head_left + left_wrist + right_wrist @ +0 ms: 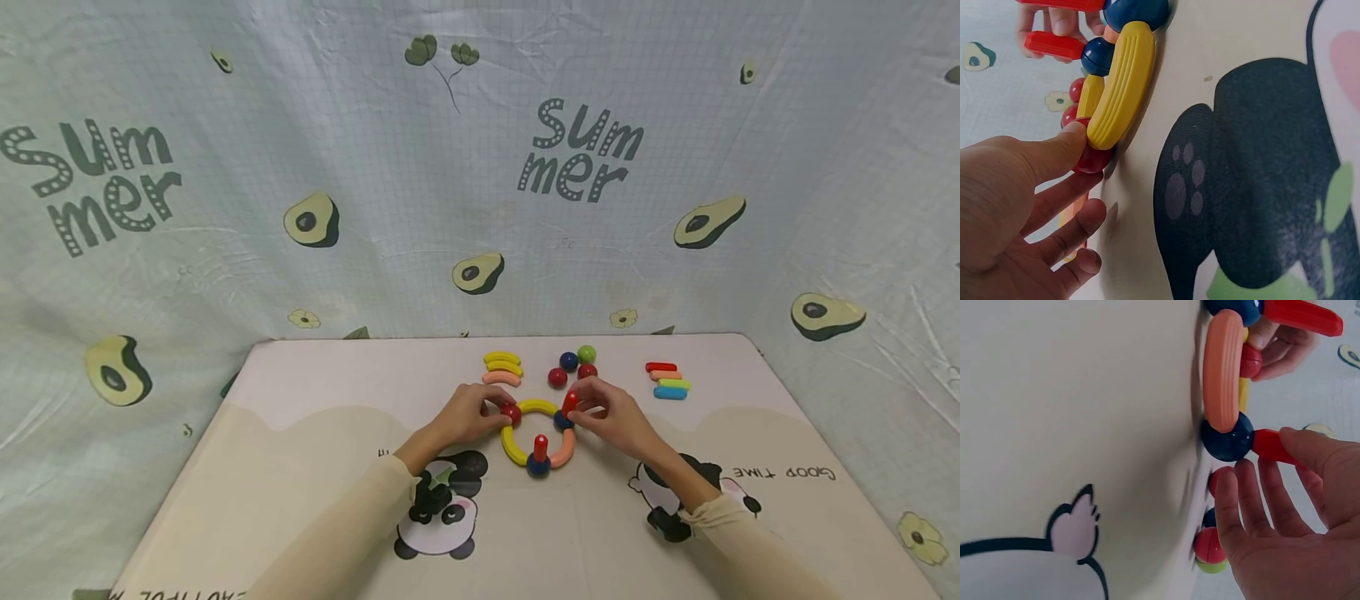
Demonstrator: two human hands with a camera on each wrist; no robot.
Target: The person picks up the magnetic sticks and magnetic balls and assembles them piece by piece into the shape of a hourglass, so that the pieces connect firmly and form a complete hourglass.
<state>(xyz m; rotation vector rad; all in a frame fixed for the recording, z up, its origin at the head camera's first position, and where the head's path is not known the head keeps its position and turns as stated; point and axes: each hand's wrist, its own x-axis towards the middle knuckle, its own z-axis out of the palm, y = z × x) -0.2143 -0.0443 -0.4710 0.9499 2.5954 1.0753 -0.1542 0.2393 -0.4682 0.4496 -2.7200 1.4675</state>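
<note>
On the table (315,400), between left hand (472,414) and right hand (611,414), one ring (537,406): one red ball (513,414), two blue balls (538,467), two yellow curved rods (512,448) and one salmon curved rod (563,450), all ribbed. Upright on the blue balls: two straight red rods (541,447). Pinched snugly between left thumb and forefinger: the red ball. Pinched in right fingertips: the farther red rod (571,402). Loose behind the ring: three curved rods (503,367), four glossy balls (557,378). Farther right: four straight rods (671,392).
</note>
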